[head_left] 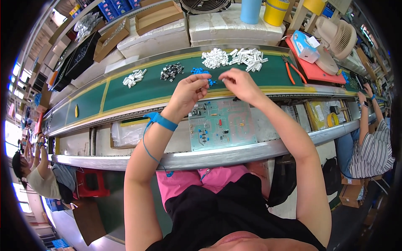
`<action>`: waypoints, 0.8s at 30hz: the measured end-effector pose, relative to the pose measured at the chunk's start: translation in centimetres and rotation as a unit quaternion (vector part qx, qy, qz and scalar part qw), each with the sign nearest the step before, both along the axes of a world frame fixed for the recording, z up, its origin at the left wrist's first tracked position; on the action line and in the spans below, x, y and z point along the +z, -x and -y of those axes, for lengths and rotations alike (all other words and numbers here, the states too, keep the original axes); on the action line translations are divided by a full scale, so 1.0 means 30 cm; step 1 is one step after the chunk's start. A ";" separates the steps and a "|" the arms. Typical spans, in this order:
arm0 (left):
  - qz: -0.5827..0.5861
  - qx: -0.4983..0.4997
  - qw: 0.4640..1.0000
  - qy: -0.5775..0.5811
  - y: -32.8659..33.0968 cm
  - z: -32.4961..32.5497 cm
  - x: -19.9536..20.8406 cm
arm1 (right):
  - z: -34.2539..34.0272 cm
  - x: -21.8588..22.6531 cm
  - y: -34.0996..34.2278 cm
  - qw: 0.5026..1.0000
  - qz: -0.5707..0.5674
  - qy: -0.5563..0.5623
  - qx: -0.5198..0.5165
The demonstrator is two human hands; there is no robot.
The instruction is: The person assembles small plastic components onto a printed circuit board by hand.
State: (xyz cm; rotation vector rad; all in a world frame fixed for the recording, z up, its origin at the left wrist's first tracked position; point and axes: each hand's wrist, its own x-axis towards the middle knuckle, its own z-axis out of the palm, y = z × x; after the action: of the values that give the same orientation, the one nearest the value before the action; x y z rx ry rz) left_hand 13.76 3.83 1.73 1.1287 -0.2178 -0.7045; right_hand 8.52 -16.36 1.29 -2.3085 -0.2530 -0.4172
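Both hands are raised above the far side of a green circuit board (247,136), close to a small pile of blue components (200,70). My left hand (190,91) has thumb and forefinger pinched together; whatever they hold is too small to name. A blue strap (164,121) with a thin cord circles that wrist. My right hand (240,85) is closed in a pinch facing the left fingertips, and its contents cannot be made out. Between the hands, some blue components show near the fingertips. The board carries several fitted parts, among them a red component (220,122).
On the green work surface (121,100) lie white blocks (135,78), black parts (171,72), white parts (215,58), long white parts (250,59) and orange-handled pliers (295,72). A metal rail (109,162) edges the bench. Co-workers sit left and right (370,146). A fan (337,35) stands back right.
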 end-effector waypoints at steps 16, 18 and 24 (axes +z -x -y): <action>0.029 0.005 0.998 -0.057 0.064 -0.039 -0.008 | -0.052 0.034 0.203 0.979 -0.176 0.022 0.097; 0.016 0.001 0.999 -0.046 0.062 -0.038 -0.007 | -0.052 0.028 0.206 0.982 -0.155 -0.044 0.101; 0.024 0.008 0.997 -0.067 0.063 -0.042 -0.008 | -0.052 0.046 0.212 0.966 -0.237 0.003 0.100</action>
State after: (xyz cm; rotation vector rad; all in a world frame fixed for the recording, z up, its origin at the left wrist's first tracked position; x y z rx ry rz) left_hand 11.86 5.09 1.50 1.2756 -0.2040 -0.6857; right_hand 2.16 -14.80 2.67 -2.2815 -0.2447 0.2390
